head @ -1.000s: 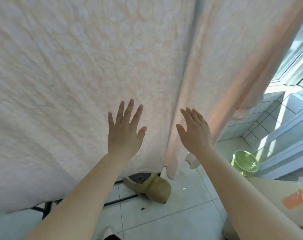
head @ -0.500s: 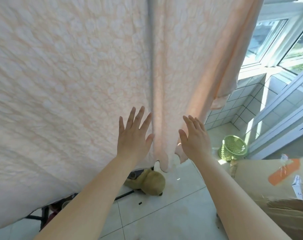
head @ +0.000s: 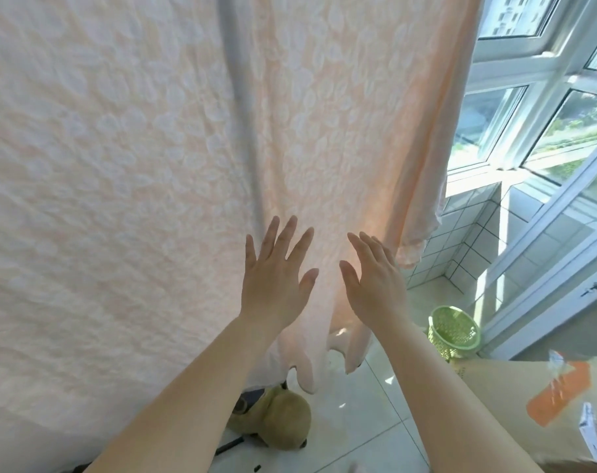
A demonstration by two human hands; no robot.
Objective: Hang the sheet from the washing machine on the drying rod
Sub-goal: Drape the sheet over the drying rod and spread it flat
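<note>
The pale peach patterned sheet [head: 146,186] is hanging across the left and centre of the frame, and since a second ago the view has been swinging right, so its grey fold line is sitting further left. The left hand [head: 276,288] and right hand [head: 375,285], fingers spread flat and gripping nothing, are smoothing the sheet near its lower edge, which suggests the hanging is nearly finished. Open room is lying lower right, where the hem is ending just above the tiled floor [head: 365,425], near the green plastic basket [head: 455,332] and the brown cardboard box [head: 536,411].

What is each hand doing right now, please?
Left hand: open, fingers spread flat against the sheet, holding nothing.
Right hand: open, fingers straight at the sheet, holding nothing.
</note>
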